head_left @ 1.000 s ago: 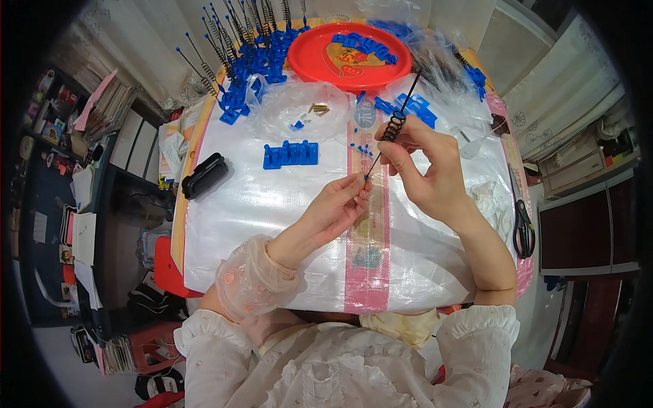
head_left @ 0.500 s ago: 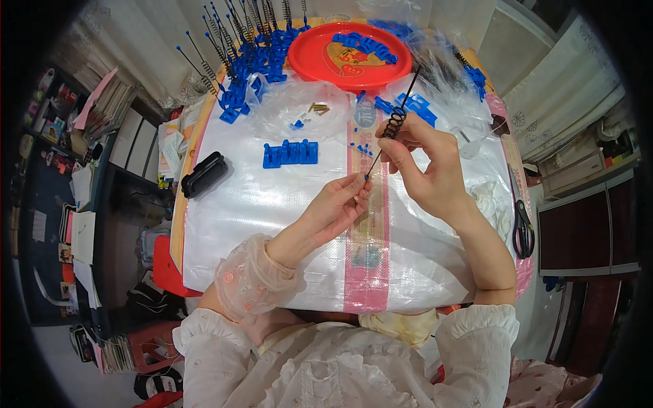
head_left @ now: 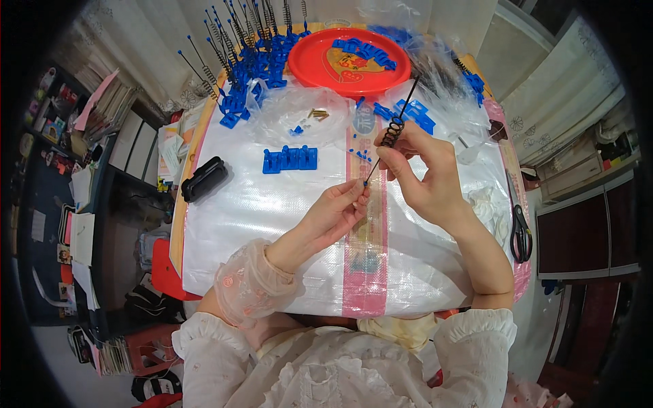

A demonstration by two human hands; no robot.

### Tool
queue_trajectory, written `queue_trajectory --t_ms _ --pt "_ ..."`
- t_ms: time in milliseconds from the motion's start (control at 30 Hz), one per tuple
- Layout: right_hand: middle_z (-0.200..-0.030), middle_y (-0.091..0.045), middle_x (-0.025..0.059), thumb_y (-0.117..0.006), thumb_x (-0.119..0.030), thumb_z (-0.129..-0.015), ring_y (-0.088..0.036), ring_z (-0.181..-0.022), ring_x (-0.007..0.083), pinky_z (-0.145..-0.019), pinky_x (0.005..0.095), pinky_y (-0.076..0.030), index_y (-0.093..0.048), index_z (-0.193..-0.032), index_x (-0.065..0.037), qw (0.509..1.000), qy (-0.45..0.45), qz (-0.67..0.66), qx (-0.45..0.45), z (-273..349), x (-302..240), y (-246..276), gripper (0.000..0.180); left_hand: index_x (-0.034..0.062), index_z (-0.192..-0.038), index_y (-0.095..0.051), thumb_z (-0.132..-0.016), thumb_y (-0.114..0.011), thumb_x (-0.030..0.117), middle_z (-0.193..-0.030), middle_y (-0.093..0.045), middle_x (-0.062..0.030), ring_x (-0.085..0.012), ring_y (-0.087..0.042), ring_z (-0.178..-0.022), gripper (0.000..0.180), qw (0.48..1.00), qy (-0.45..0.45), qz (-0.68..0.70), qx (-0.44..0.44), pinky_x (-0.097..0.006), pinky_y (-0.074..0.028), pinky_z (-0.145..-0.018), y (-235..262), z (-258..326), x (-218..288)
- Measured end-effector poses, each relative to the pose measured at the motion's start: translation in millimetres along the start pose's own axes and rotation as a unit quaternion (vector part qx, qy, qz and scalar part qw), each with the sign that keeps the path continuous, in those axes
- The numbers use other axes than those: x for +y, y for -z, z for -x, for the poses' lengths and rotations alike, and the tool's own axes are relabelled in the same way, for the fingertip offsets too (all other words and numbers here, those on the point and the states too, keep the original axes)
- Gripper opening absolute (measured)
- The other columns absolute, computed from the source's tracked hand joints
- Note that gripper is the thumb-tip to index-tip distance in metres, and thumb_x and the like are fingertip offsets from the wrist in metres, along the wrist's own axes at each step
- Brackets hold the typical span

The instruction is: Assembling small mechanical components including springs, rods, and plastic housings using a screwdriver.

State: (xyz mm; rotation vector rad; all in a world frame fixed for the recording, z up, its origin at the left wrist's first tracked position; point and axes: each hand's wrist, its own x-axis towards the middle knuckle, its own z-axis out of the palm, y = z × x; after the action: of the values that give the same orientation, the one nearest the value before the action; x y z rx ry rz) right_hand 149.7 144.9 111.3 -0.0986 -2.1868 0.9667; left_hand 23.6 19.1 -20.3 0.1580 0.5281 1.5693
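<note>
My right hand (head_left: 420, 175) pinches a thin black rod with a coiled spring (head_left: 392, 130) on it, held slanting above a table covered in a white woven sheet (head_left: 252, 211). My left hand (head_left: 335, 211) pinches the rod's lower tip between thumb and forefinger. A row of joined blue plastic clips (head_left: 290, 159) lies just left of the hands. Tiny blue pieces (head_left: 359, 155) are scattered near the rod.
A red round tray (head_left: 320, 64) with blue parts stands at the far edge. A pile of blue clips with black spring rods (head_left: 248, 64) fills the far left. A black case (head_left: 203, 179) lies at the left edge, scissors (head_left: 520, 230) at the right. Clear plastic bags lie about.
Both hands stay almost where they were; the rod with the spring has shifted very slightly between the fingers.
</note>
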Motion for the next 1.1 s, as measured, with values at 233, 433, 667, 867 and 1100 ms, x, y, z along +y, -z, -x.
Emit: queue_trajectory --t_ms 233,433,667,867,1100 --pt "-0.073 -0.065 0.0119 -0.069 -0.001 -0.086 -0.063 -0.057 0.019 -0.054 0.029 -0.048 -0.06 -0.093 0.004 1.0 0.006 -0.002 0.0 0.2 -0.4 -0.3 0.013 0.003 -0.11 -0.063 -0.1 -0.06 0.015 -0.096 -0.062 -0.0032 -0.0071 -0.056 -0.082 0.015 1.0 0.002 0.009 -0.01 -0.019 -0.05 -0.074 -0.2 0.0 0.6" --pt "-0.072 -0.065 0.0119 -0.069 -0.002 -0.086 -0.063 -0.057 0.019 -0.053 0.0289 -0.047 -0.061 -0.094 0.004 1.0 -0.007 0.002 -0.005 1.1 1.4 0.0 0.013 0.003 -0.11 -0.063 -0.1 -0.06 0.015 -0.096 -0.061 -0.003 -0.007 -0.056 -0.082 0.016 1.0 0.003 0.007 -0.002 -0.019 -0.05 -0.074 0.6 -0.6 -0.1" --pt "-0.073 -0.065 0.0121 -0.069 -0.002 -0.087 -0.063 -0.057 0.0189 -0.054 0.029 -0.048 -0.061 -0.095 0.004 1.0 -0.002 -0.006 -0.001 1.1 1.5 -1.4 0.013 0.0037 -0.109 -0.064 -0.1 -0.061 0.016 -0.096 -0.062 -0.002 -0.0061 -0.056 -0.081 0.016 1.0 0.003 0.007 -0.012 -0.018 -0.049 -0.074 0.9 -0.2 0.2" --pt "-0.072 -0.064 0.012 -0.069 -0.001 -0.087 -0.063 -0.058 0.0186 -0.054 0.0289 -0.048 -0.061 -0.095 0.004 1.0 0.005 -0.006 -0.001 1.0 1.2 -1.6 0.014 0.0037 -0.108 -0.064 -0.1 -0.062 0.017 -0.096 -0.062 -0.0018 -0.0058 -0.056 -0.081 0.016 1.0 0.005 0.005 -0.007 -0.018 -0.049 -0.074 -1.3 0.6 1.2" --pt "-0.073 -0.064 0.0124 -0.07 -0.002 -0.087 -0.063 -0.058 0.0188 -0.054 0.0291 -0.048 -0.06 -0.095 0.005 1.0 -0.002 -0.006 -0.005 1.0 1.6 -1.0 0.014 0.0021 -0.11 -0.059 -0.101 -0.058 0.017 -0.094 -0.059 -0.0018 -0.0058 -0.054 -0.081 0.017 1.0 0.002 0.0 0.005 -0.018 -0.05 -0.074 -4.8 1.4 1.5"
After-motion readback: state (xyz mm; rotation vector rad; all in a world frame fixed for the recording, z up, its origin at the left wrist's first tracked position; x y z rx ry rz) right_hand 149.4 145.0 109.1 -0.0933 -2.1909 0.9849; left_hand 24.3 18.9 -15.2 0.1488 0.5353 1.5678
